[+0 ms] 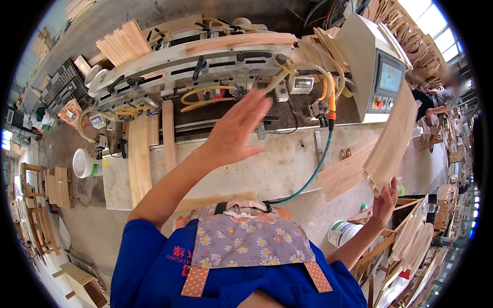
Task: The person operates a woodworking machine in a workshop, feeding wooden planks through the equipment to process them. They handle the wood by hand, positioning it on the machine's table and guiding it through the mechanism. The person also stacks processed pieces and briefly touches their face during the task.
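at right, a board [393,138], pinched just endwise by the right hand [385,204], could be tipped; the straight-fingered left hand [233,131] is unladen.

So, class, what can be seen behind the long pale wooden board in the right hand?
Behind the board, a pale wooden plank and the boxy beige metal control cabinet show in part; their covered portions cannot be seen.
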A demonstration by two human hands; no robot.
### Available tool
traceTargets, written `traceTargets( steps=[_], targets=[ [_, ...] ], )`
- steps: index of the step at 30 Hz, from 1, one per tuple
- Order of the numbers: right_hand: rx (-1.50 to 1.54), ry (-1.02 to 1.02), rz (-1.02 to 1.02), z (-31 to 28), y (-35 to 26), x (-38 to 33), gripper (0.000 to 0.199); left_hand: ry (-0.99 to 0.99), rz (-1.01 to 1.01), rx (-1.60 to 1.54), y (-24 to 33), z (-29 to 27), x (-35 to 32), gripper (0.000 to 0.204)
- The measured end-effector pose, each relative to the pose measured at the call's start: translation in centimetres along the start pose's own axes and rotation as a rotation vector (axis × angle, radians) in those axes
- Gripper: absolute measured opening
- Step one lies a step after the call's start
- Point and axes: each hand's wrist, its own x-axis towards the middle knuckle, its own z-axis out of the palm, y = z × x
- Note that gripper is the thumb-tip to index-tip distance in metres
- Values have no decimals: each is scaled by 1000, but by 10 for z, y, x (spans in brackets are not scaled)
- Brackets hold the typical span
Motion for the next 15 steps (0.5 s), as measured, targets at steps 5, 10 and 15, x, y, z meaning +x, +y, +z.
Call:
traceTargets(
  steps=[5, 10, 15],
  targets=[
    [72, -398, 87, 144, -25, 52, 86, 261, 480, 73, 51, -28, 93, 82],
    [286, -653, 185, 234, -35, 106, 81, 303, 599, 193, 12, -84, 129, 44],
    [-124, -641, -339, 322, -55, 180, 50, 315, -115, -380, -30, -145, 157, 26]
  ],
)
